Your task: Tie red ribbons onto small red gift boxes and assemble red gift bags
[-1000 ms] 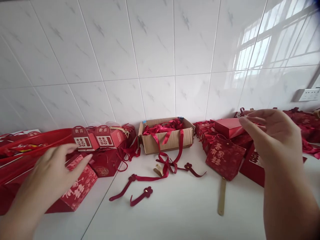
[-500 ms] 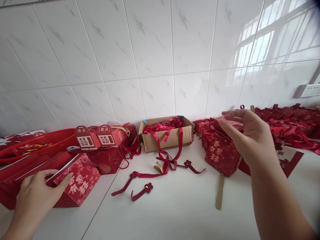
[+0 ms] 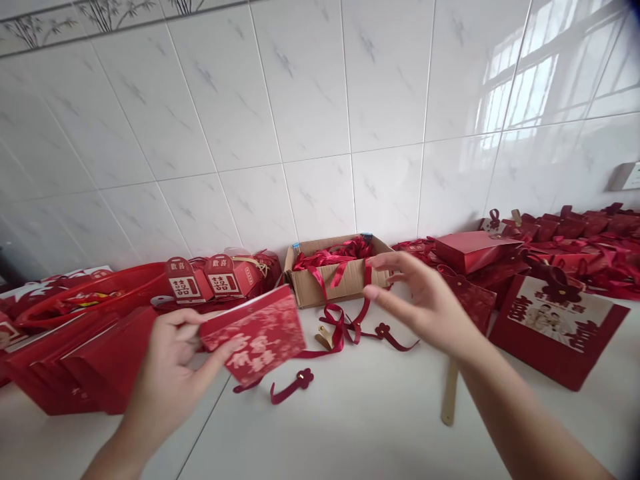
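My left hand (image 3: 173, 377) grips a small red gift bag (image 3: 265, 330) with pale printed characters, thumb on its front and fingers behind, lifted above the table. My right hand (image 3: 430, 307) is open and holds nothing. Its fingertips hover in front of the right end of a cardboard box (image 3: 333, 290) full of red ribbons (image 3: 345, 250). Ribbon strands trail from that box onto the table. Strap pieces with flower ends lie below them, one being a dark red flower strap (image 3: 295, 387). Behind my right wrist stands another red gift bag (image 3: 473, 297), partly hidden.
Flattened red bags (image 3: 80, 373) stand at the left, beside a red basin (image 3: 115, 283) and small printed boxes (image 3: 220, 277). A gold strap (image 3: 450, 393) lies right of centre. At the right are a bag with a white panel (image 3: 555, 333) and many finished-looking red bags (image 3: 595, 230) along the tiled wall.
My left hand has lifted the gift bag from the left stack and carried it toward the middle. My right hand has moved left and down, toward the cardboard box. The view has shifted slightly.
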Demonstrator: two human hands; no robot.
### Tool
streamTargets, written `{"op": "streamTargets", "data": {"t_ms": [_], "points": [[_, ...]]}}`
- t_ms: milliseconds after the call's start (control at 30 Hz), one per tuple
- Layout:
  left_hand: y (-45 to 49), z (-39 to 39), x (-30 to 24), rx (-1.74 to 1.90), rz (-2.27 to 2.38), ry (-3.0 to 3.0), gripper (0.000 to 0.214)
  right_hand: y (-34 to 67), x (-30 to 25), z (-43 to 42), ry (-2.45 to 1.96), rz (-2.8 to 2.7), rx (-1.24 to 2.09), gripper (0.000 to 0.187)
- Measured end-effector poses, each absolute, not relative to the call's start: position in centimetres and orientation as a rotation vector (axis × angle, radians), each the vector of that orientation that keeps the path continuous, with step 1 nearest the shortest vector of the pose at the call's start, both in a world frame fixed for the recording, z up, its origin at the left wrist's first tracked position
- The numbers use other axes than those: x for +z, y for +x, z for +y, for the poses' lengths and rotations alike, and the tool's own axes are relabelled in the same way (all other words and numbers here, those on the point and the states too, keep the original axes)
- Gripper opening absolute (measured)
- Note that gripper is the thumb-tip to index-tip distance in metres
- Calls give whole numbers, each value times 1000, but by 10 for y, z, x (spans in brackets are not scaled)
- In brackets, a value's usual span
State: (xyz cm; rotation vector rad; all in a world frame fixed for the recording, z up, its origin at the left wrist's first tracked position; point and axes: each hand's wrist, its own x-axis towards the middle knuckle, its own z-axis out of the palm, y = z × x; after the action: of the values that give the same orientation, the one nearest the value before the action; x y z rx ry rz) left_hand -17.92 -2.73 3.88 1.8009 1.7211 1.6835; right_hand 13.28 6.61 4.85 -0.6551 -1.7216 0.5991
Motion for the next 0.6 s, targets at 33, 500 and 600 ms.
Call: {"op": "streamTargets", "data": {"t_ms": [33,500,600], "points": [[-165,-22,40,1656,1589,1829,46,124,44,65,-615,-1760,666,43],[-87,29,23,1864,1071,1746,52,85,27,65,-438,-1412,1333,32],[-88,30,17,1757,1146,1733,44,85,24,69,-444,-1482,1194,26]]}}
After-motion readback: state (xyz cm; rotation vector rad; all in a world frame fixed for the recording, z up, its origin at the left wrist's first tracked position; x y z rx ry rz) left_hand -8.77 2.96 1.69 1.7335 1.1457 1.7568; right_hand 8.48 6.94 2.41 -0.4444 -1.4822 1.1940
